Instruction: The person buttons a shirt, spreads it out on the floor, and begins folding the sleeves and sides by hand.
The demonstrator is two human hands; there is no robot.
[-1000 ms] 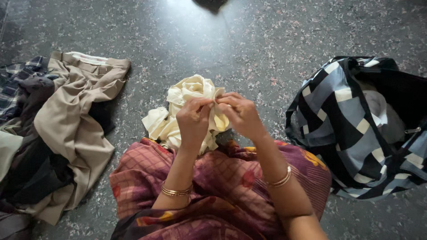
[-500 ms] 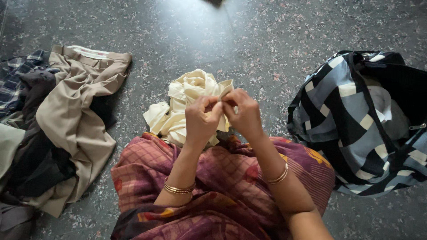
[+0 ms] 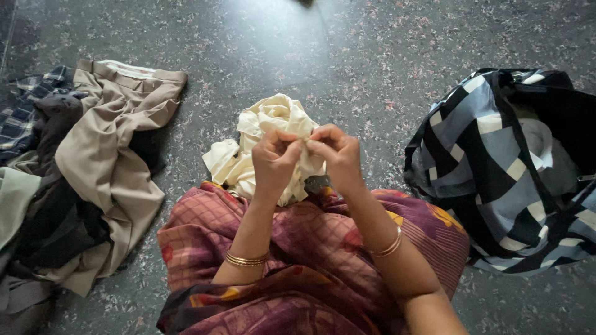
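A crumpled cream cloth (image 3: 268, 133) lies bunched on the speckled stone floor just in front of my lap. Both hands are raised over it, close together. My left hand (image 3: 275, 159) pinches a fold of the cream cloth between thumb and fingers. My right hand (image 3: 336, 155) grips the same fold from the other side, fingertips nearly touching the left ones. Gold bangles sit on both wrists. My lap is covered by a maroon and purple checked garment (image 3: 310, 248).
A heap of clothes lies at the left, with khaki trousers (image 3: 108, 155) on top and a dark plaid garment (image 3: 28, 111) behind. An open bag with a black, blue and white pattern (image 3: 496, 167) stands at the right, with cloth inside.
My hands have come slightly closer together and shifted a little on the cream cloth's fold. The view has drifted a bit. The piles and the bag have not moved.
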